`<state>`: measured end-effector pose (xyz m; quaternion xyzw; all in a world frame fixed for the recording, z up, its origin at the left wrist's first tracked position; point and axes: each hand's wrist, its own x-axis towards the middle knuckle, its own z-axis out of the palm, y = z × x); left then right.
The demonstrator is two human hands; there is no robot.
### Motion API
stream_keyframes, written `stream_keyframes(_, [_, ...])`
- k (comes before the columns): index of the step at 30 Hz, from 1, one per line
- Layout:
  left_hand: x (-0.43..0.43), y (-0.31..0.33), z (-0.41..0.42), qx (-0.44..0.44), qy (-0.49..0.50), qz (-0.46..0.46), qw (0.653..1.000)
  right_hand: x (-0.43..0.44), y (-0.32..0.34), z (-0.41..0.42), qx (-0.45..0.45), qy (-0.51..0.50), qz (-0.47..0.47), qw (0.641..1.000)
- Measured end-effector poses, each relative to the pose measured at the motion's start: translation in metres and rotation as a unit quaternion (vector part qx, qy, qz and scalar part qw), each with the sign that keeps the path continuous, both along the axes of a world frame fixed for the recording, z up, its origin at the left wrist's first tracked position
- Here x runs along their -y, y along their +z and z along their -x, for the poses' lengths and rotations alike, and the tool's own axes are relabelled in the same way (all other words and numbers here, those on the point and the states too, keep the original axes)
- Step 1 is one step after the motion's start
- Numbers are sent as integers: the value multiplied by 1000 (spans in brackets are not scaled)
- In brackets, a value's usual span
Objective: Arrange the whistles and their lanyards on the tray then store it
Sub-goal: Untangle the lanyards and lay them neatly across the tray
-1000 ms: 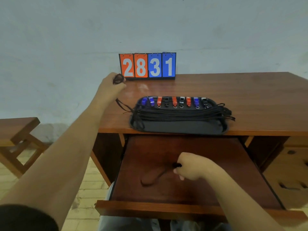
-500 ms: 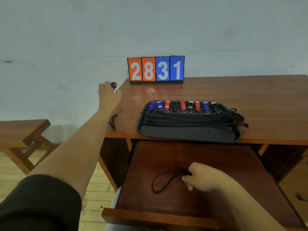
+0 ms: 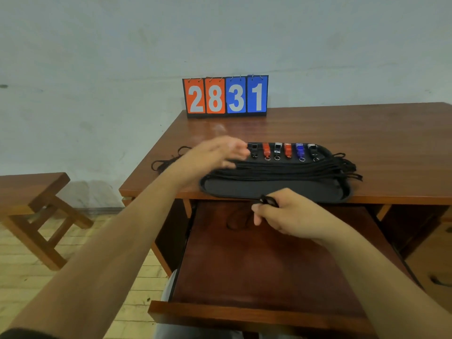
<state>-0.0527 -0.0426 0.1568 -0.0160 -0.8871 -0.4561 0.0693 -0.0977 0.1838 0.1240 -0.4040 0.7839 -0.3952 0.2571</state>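
Note:
A black oval tray (image 3: 274, 189) lies near the desk's front edge. Along its far side runs a row of whistles (image 3: 288, 150) in red, blue and black, and their black lanyards (image 3: 293, 168) stretch across it and spill over the right end. My left hand (image 3: 220, 152) hovers open and blurred over the tray's left end, hiding the leftmost whistles. My right hand (image 3: 283, 214) pinches a black whistle (image 3: 267, 200) just below the tray's front rim; its lanyard hangs down over the open drawer (image 3: 256, 277). A loose black lanyard (image 3: 168, 160) lies on the desk, left of the tray.
A flip scoreboard (image 3: 225, 96) reading 2831 stands at the back of the wooden desk (image 3: 342, 133) against the wall. A wooden stool (image 3: 36, 211) stands at the left. More drawers with handles are at the lower right.
My left hand let go of its lanyard at the desk's left corner and swung right over the tray. My right hand rose from the drawer floor with the whistle to the tray's front rim.

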Motion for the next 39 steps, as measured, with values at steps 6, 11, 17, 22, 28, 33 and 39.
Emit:
stream_keyframes(6, [-20,-16,-19,107,-130,3,986,-13,15,9,133,20,82,988])
stream_keyframes(11, [-10,-20,-31,75,-83,-91,990,-33,11,21,163,4,117,980])
stream_keyframes(17, [2,-23,-41,67,-64,-51,994,-46,12,34,240,-33,242,940])
stream_keyframes(22, [6,-21,-50,101,-91,-45,990,-53,20,40,296,-69,365,880])
stream_keyframes(28, [2,-29,-57,62,-132,-98,985,-55,25,37,355,-36,390,849])
stream_keyframes(33, [-6,-34,-58,65,-165,-218,960,-56,26,30,64,-106,268,955])
stream_keyframes(39, [11,-38,-54,-6,-81,-253,964,-55,17,23,-197,33,-104,974])
